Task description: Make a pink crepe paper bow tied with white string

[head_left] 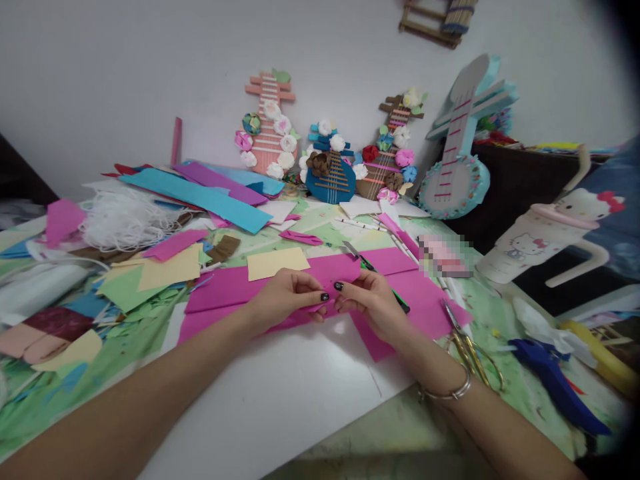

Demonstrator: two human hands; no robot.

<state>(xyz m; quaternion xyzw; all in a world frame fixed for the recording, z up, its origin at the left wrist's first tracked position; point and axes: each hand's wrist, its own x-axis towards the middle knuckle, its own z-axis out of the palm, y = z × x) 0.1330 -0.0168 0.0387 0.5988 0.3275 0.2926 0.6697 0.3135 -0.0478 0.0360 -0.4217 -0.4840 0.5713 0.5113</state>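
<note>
My left hand (291, 293) and my right hand (373, 303) are close together at the middle, thumbs towards each other. Both pinch a small piece of magenta crepe paper (339, 269), which stands up between the fingers. Larger magenta crepe paper sheets (220, 290) lie beneath and behind it, so its edges are hard to tell apart. A cream paper rectangle (277, 263) rests on the sheets, beyond my left hand. Partly hidden behind my right hand is a green and black utility knife (367, 265). Under my wrists lies a white board (280, 400).
Gold-handled scissors (465, 343) and a blue-handled glue gun (555, 383) lie at right, near a tilted white tumbler (535, 243). White string (130, 220) and paper scraps (127, 287) cover the left. Flower-decorated paper instruments (330, 177) lean against the wall.
</note>
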